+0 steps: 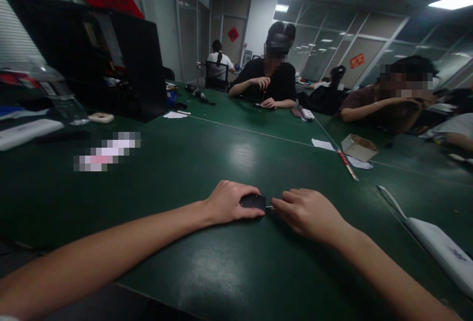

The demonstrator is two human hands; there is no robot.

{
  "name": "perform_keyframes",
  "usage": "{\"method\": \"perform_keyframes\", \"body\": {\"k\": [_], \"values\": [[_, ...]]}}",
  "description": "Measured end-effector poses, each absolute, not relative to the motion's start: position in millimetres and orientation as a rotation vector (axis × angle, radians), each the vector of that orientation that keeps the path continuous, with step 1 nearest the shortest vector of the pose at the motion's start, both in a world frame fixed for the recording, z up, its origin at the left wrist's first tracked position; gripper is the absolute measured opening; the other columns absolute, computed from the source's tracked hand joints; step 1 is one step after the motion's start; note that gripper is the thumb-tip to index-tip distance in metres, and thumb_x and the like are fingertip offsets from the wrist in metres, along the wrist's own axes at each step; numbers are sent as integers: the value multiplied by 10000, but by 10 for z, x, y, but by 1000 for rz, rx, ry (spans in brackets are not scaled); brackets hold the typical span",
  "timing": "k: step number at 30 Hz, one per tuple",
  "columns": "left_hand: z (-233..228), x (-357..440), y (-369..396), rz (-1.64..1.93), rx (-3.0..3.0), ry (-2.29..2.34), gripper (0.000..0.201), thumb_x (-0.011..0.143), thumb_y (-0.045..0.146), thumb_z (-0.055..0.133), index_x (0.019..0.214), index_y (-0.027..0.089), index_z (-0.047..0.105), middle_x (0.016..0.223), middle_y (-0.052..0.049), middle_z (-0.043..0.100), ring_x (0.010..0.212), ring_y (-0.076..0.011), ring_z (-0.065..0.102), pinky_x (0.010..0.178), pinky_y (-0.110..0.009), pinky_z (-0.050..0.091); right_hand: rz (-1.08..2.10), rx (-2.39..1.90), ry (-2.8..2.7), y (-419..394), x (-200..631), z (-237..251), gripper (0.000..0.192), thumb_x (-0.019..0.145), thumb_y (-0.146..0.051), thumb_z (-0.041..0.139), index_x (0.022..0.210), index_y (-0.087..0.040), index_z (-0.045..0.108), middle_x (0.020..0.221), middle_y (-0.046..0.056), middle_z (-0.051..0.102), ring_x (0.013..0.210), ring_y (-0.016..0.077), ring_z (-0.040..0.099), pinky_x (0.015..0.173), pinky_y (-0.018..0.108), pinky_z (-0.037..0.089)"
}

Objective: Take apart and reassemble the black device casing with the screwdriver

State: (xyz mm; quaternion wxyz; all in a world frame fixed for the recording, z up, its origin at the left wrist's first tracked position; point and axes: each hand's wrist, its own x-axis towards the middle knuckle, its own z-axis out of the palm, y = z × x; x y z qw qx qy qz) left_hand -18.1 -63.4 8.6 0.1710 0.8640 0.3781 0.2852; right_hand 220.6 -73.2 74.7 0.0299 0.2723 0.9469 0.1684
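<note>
Presently, left hand (pixel 227 202) grips a small black part (pixel 253 201) on the green table (pixel 229 272); right hand (pixel 308 212), fingers pinched narrow, holds a thin tool (pixel 269 207) against it.

A wide dark green matte table (pixel 207 163) is carrying a small open cardboard box (pixel 357 146) and white paper slips (pixel 322 144). A red-and-white pen (pixel 347 164) is lying beside them, and a long white plastic case (pixel 441 252) is resting near the right edge.

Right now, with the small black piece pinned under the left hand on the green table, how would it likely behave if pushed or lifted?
The small black piece looks flat and hard-edged, so probably stiff, not floppy. It is mostly covered by the left hand, suggesting it is light. Lying flat on the green table, it would likely slide, not roll. The right hand pinches something thin at its edge; what cannot be told.
</note>
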Motion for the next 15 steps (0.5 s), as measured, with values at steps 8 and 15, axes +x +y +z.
{"method": "perform_keyframes", "body": {"k": [8, 15], "values": [[72, -181, -644, 858, 2393, 1094, 516, 815, 622, 612, 1121, 211, 672, 1039, -54, 744, 921, -231, 701, 792, -313, 501, 389, 872, 2992, -594, 2310, 691, 278, 987, -266, 436, 896, -175, 682, 730, 43, 625, 636, 146, 539, 614, 286, 332], [76, -179, -640, 871, 2382, 1077, 493, 817, 605, 626, 1119, 216, 665, 1049, -47, 735, 928, -219, 691, 803, -310, 498, 547, 903, 3102, -553, 2272, 452, 302, 1000, -298, 440, 908, -164, 695, 735, 49, 638, 651, 153, 543, 620, 293, 348]]}}
